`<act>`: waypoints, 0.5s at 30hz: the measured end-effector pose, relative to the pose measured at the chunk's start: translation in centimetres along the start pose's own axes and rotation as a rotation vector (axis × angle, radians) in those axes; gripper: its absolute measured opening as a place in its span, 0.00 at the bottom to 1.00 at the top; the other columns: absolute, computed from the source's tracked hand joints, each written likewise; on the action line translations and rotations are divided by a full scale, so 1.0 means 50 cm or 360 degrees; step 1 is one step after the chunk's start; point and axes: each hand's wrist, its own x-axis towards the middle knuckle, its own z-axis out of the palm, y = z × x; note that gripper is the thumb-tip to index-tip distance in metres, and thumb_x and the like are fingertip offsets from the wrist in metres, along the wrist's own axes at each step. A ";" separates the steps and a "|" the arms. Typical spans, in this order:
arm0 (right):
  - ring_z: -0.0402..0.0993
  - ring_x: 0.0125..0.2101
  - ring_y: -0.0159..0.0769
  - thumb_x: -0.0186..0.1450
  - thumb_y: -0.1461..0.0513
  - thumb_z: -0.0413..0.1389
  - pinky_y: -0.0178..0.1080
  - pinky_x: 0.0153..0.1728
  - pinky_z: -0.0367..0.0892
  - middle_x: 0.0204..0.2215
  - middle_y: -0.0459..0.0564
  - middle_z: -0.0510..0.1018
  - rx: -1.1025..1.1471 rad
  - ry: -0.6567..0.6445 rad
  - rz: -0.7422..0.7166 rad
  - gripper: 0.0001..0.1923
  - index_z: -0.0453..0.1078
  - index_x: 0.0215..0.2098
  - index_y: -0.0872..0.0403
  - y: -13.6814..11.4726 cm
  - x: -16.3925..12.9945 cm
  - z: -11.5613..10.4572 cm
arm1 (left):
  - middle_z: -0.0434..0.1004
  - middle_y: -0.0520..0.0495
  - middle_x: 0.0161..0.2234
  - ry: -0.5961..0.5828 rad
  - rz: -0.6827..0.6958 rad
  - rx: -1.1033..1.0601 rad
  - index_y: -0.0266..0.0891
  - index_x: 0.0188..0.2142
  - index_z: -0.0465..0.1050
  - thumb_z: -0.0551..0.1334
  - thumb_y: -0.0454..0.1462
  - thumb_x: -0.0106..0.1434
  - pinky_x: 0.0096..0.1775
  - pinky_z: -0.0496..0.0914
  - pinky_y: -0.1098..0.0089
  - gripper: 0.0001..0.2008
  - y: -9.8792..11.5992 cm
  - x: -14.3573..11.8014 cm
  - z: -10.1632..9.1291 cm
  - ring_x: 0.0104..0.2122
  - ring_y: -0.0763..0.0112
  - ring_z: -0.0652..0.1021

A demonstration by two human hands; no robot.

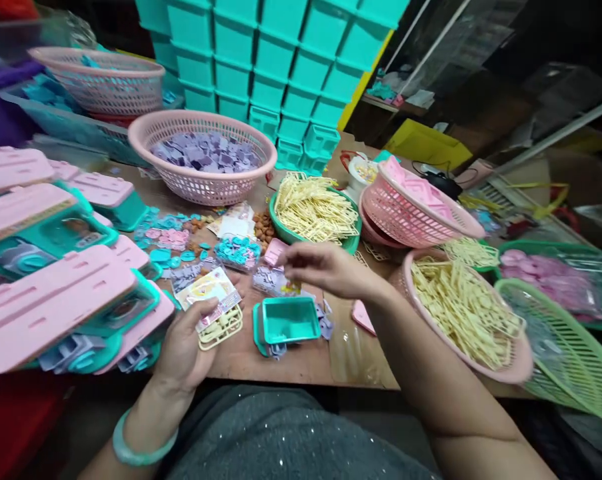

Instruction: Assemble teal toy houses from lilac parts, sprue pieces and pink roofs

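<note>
While the left hand (185, 347) grips a printed card (211, 295) together with a cream plastic frame (223, 330), the right hand (325, 268) hovers with fingers pinched narrow above a small packet of purple parts (273, 281), just behind a teal tray (291, 320) on the wooden table (301, 363).

Even, fairly bright light falls from above on my table (291, 363), with soft, faint shadows. My right hand (325, 267) is smeared by motion blur, the edges bend outward, and the far right background sits dark.
</note>
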 end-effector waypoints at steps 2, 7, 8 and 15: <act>0.76 0.34 0.33 0.69 0.65 0.57 0.38 0.37 0.71 0.35 0.48 0.80 -0.0155 0.0010 -0.0058 0.05 0.76 0.41 0.54 0.010 -0.068 0.019 | 0.87 0.41 0.46 -0.0017 -0.0003 0.0026 0.37 0.62 0.72 0.66 0.26 0.56 0.45 0.81 0.65 0.33 -0.012 0.002 0.006 0.38 0.58 0.87; 0.76 0.43 0.39 0.70 0.64 0.58 0.44 0.46 0.72 0.41 0.53 0.80 -0.0372 0.0293 -0.0209 0.08 0.75 0.47 0.55 0.022 -0.111 0.097 | 0.86 0.41 0.48 -0.0242 -0.0048 0.0055 0.37 0.61 0.73 0.67 0.29 0.58 0.52 0.78 0.60 0.30 -0.030 -0.007 0.031 0.47 0.52 0.85; 0.76 0.45 0.40 0.70 0.62 0.59 0.45 0.48 0.72 0.44 0.54 0.80 -0.0298 0.0423 -0.0193 0.11 0.73 0.51 0.54 0.018 -0.107 0.111 | 0.86 0.40 0.48 -0.0284 -0.0062 0.0085 0.36 0.60 0.74 0.67 0.29 0.58 0.53 0.78 0.58 0.29 -0.032 -0.011 0.037 0.48 0.50 0.84; 0.75 0.42 0.38 0.60 0.51 0.69 0.42 0.43 0.72 0.40 0.48 0.78 0.0604 0.0754 0.0121 0.17 0.74 0.40 0.51 -0.010 -0.074 0.133 | 0.87 0.41 0.41 -0.0511 -0.0223 0.0229 0.36 0.49 0.79 0.72 0.42 0.59 0.45 0.82 0.58 0.20 -0.044 -0.026 0.066 0.41 0.51 0.86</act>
